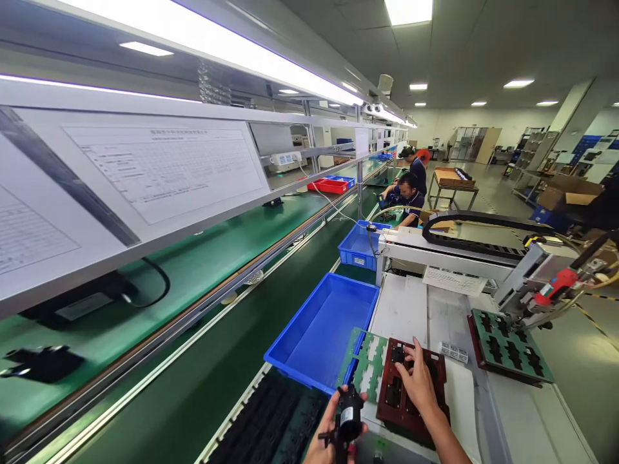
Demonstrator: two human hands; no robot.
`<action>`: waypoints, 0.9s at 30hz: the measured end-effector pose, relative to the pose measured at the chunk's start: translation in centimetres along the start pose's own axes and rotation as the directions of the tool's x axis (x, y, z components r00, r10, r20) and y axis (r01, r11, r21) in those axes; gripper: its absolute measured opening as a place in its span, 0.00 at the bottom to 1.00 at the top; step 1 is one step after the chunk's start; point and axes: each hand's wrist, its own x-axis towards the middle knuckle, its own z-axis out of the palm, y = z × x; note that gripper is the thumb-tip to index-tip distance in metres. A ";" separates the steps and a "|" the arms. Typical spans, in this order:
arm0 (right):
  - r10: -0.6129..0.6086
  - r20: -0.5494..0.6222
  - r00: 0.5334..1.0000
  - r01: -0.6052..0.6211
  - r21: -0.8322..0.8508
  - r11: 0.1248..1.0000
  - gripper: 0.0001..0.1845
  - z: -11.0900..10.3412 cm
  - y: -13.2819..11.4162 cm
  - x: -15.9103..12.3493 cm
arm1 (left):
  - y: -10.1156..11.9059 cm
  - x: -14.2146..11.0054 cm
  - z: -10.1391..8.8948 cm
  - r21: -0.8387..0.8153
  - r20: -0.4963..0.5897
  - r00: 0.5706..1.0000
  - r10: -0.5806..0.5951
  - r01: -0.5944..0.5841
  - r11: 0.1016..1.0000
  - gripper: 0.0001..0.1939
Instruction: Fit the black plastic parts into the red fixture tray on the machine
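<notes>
- Left hand grasps the part.
- Likely light, stiff, slick; hold its barrel.
- Right hand at the tray; cannot tell if gripping.

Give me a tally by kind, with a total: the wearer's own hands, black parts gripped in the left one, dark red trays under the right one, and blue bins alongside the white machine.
Hands: 2, left hand and right hand
Black part: 1
Dark red tray: 1
Blue bins: 2, large bin and small bin
Total: 6
</notes>
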 end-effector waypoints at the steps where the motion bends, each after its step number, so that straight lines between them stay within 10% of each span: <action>1: -0.002 0.023 1.000 0.002 0.017 1.000 0.33 0.1 0.7 0.7 | 0.2 -0.2 -0.1 -0.021 0.040 0.999 -0.019 0.020 1.000 0.48; 5: -0.023 -0.005 1.000 0.023 0.049 0.999 0.29 -0.2 -0.6 2.3 | 0.5 0.2 -0.2 -0.043 0.130 0.991 -0.035 0.041 0.998 0.32; 10: 0.077 0.048 0.996 -0.089 0.330 0.940 0.46 -2.7 -7.9 1.4 | -0.1 2.0 0.9 0.073 0.051 0.998 -0.037 0.033 0.997 0.18; 20: 0.015 0.400 0.916 -0.263 0.573 0.777 0.36 -3.8 -13.6 -4.7 | -1.4 3.0 4.1 0.347 -0.037 0.997 -0.064 0.073 0.935 0.43; 27: 0.038 -0.032 0.999 -0.027 0.310 0.950 0.21 -5.0 -13.2 -7.8 | 0.2 2.3 3.8 0.455 0.074 0.985 0.158 -0.174 0.873 0.38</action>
